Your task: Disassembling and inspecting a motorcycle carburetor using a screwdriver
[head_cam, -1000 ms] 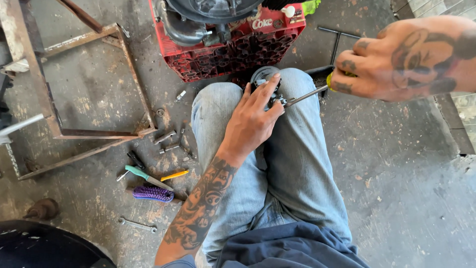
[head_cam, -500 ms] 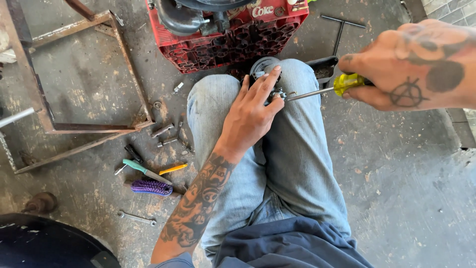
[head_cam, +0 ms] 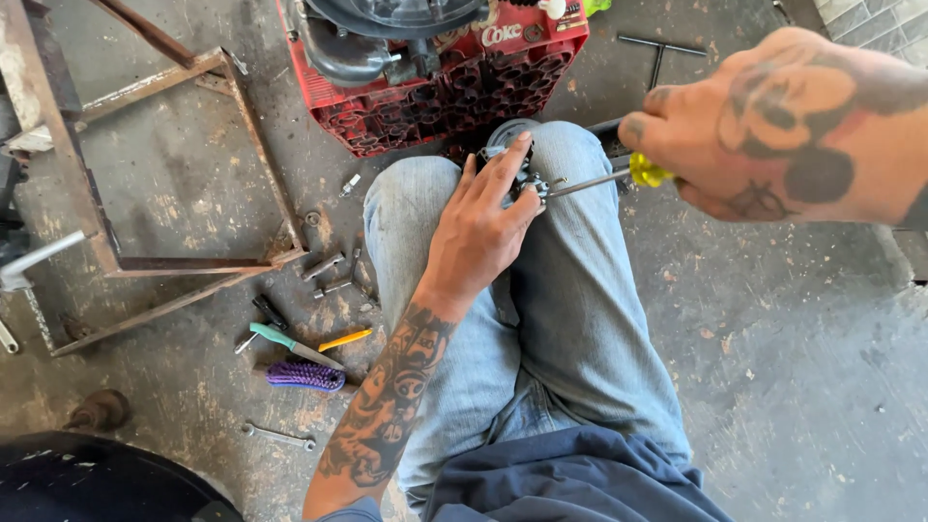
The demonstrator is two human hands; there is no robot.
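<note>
Screwdriver [head_cam: 599, 179] shaft level, tip leftward into part [head_cam: 517, 169]

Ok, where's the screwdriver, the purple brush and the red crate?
screwdriver [head_cam: 590, 181], head view, on its metal shaft.
purple brush [head_cam: 305, 376], head view, on its bristles.
red crate [head_cam: 454, 92], head view, on its front wall.

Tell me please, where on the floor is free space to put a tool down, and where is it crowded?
Bare concrete floor lies right of the jeans-clad legs, below the right hand holding the screwdriver. Another bare patch sits inside the rusty metal frame. Crowded: left of the legs, with bolts, a purple brush and a wrench. The left hand steadies a small part on the knees.
</note>
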